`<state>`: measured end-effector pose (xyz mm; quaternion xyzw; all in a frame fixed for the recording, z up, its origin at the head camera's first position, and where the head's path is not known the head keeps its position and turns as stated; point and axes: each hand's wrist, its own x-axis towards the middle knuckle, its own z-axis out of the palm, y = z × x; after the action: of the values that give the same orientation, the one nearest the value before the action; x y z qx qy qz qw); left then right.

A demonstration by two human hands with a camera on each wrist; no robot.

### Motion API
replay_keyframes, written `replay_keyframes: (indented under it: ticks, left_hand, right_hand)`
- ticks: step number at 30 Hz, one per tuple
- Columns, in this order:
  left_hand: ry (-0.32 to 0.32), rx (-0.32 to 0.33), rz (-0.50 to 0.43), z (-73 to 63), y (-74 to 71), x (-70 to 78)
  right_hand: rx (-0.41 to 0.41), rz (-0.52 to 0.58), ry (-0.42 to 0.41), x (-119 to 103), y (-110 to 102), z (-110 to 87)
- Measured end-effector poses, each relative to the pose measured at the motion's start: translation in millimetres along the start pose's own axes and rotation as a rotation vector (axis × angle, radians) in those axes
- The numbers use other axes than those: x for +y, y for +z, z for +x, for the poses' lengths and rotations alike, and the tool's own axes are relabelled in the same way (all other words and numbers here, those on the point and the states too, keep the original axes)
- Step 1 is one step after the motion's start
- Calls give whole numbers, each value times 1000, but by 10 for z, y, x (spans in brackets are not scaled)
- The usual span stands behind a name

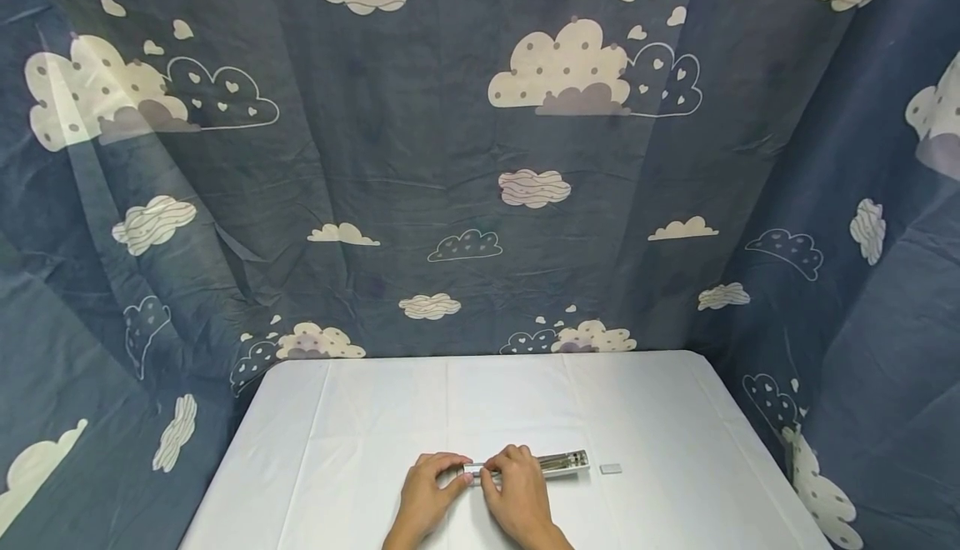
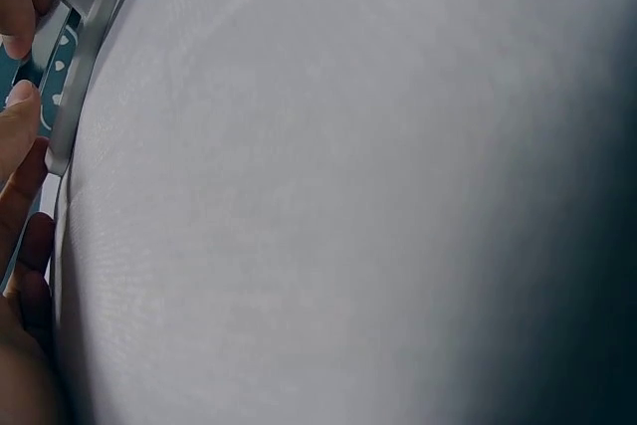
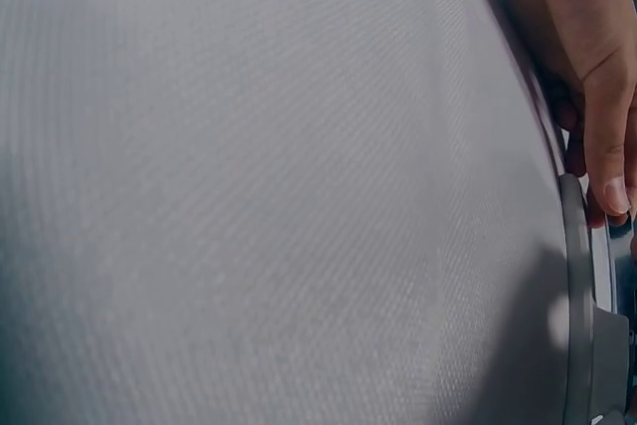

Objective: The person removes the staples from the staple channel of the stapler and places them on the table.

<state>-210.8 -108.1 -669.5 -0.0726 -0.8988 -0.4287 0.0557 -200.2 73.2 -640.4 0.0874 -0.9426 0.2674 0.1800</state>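
Note:
A long, narrow silver-grey stapler (image 1: pixel 566 463) lies slantwise on the white table in the head view, its upper side opened to show a metal channel. My left hand (image 1: pixel 429 493) holds its left end between thumb and fingers. Bent over the middle of it is my right hand (image 1: pixel 521 496), thumb and fingertips drawn together at the channel. I cannot tell whether a small piece sits between those fingertips. The left wrist view catches the stapler's grey side (image 2: pixel 88 52) and fingers along its edge. In the right wrist view the grey body (image 3: pixel 579 286) runs down the right border.
A small grey block (image 1: pixel 611 468), like a strip of staples, lies just right of the stapler. The white table (image 1: pixel 360 417) has rounded far corners. Dark blue curtains (image 1: pixel 450 150) with a cloud print hang behind it and on both sides.

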Motion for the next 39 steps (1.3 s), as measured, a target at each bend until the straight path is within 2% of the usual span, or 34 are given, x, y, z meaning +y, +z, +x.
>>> replay_keyframes:
  ticks: [10,17,20,27,39]
  left_hand:
    - [12,2,-6,-13,-8,6]
    - [8,-10,-1,-46,-11,19]
    - [20,-9,3,-45,-6,20]
    - [7,-9,3,-13,-19,13]
    - [12,-12,-6,-31,-19,32]
  right_hand:
    - [5,114,56,5,0,14]
    - [-40,190,98,-6,-5,11]
    - [-46,191,96,-6,-4,14]
    - [-56,138,19,-6,-18,32]
    - [-39,204,83,13,-2,35]
